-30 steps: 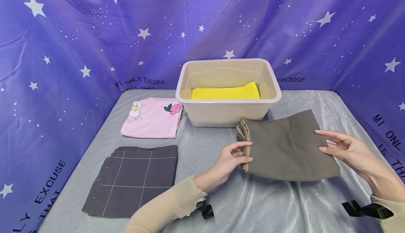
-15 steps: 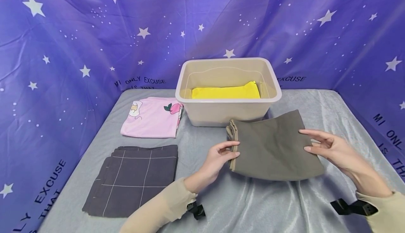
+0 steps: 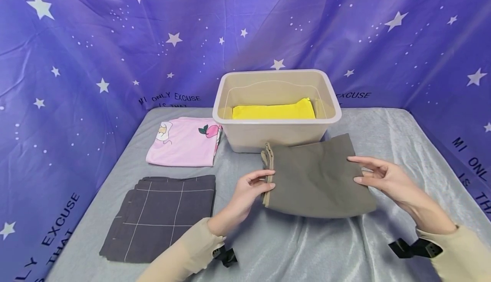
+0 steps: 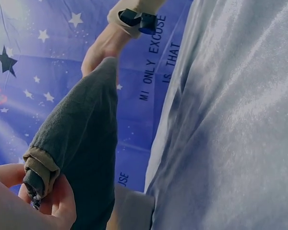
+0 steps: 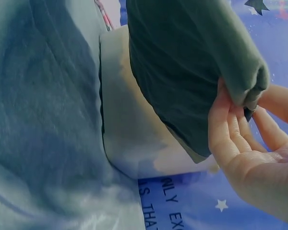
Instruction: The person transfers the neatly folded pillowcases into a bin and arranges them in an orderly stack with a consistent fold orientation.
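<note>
Between my hands hangs a folded olive-grey cloth (image 3: pixel 312 179), raised over the bed-like grey surface in front of the bin. My left hand (image 3: pixel 245 192) pinches its left edge, where several tan-trimmed layers stack up; the left wrist view shows thumb and fingers around that trimmed edge (image 4: pixel 41 167). At the opposite side my right hand (image 3: pixel 387 184) pinches the cloth's right edge. In the right wrist view, the fingers (image 5: pixel 225 124) bend around a rolled fold. Behind it stands a beige plastic bin (image 3: pixel 274 135) with a folded yellow cloth (image 3: pixel 274 112) inside.
Left of the bin lies a folded pink cloth (image 3: pixel 186 143) with a peach print. Nearer, a folded dark grey cloth (image 3: pixel 165 218) with white grid lines lies by my left forearm. A purple starry curtain (image 3: pixel 172 39) encloses the grey velvety surface (image 3: pixel 383 124).
Both hands have moved left together, carrying the olive-grey cloth from the right toward the front of the bin. The bin and other cloths have stayed put.
</note>
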`<state>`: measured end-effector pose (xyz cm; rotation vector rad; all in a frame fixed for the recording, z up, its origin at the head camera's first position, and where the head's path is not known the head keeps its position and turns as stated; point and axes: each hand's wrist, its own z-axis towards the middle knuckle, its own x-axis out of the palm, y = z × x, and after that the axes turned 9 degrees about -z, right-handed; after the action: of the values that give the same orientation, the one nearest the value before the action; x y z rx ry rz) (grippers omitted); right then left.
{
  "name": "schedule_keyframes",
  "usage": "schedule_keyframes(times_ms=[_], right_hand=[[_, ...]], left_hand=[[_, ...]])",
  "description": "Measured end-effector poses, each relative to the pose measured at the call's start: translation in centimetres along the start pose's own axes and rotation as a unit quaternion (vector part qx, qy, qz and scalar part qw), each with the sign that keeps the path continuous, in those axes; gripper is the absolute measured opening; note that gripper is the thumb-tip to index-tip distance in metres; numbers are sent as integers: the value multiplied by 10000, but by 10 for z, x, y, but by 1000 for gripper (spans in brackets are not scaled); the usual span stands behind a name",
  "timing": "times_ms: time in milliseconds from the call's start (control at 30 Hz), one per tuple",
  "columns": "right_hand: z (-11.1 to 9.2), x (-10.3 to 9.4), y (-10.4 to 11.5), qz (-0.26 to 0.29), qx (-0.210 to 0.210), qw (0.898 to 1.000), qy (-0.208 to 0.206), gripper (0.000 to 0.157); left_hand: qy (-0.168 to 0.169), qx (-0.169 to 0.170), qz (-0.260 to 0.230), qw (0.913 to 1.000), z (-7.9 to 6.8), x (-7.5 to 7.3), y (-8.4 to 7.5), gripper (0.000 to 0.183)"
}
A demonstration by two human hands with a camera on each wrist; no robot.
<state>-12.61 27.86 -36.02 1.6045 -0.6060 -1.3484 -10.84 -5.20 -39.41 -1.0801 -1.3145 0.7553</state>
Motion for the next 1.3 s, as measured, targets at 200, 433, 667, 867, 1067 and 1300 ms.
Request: schedule_keyframes(times_ms=[200, 433, 667, 867, 1067, 1300], right_hand=[[5, 7, 4, 236, -19, 9997, 29, 46], [5, 15, 10, 285, 224, 9993, 67, 48], [5, 21, 15, 838, 122, 9964, 89, 47], [5, 25, 21, 923, 237, 9954, 7, 46], [4, 28, 21, 1301, 323, 9910, -18, 47], [2, 31, 24, 1559, 300, 9873, -17, 48]], left_hand=[[-101, 12, 26, 9999, -5, -9, -7, 37], [-173, 11, 46, 9998, -12, -16, -15, 36], [-296, -222, 65, 9993, -20, -24, -24, 35], [-473, -225, 56, 9986, -24, -28, -30, 36], [-639, -217, -172, 9976, -29, -32, -35, 34], [-621, -160, -455, 9969, -32, -36, -41, 34]])
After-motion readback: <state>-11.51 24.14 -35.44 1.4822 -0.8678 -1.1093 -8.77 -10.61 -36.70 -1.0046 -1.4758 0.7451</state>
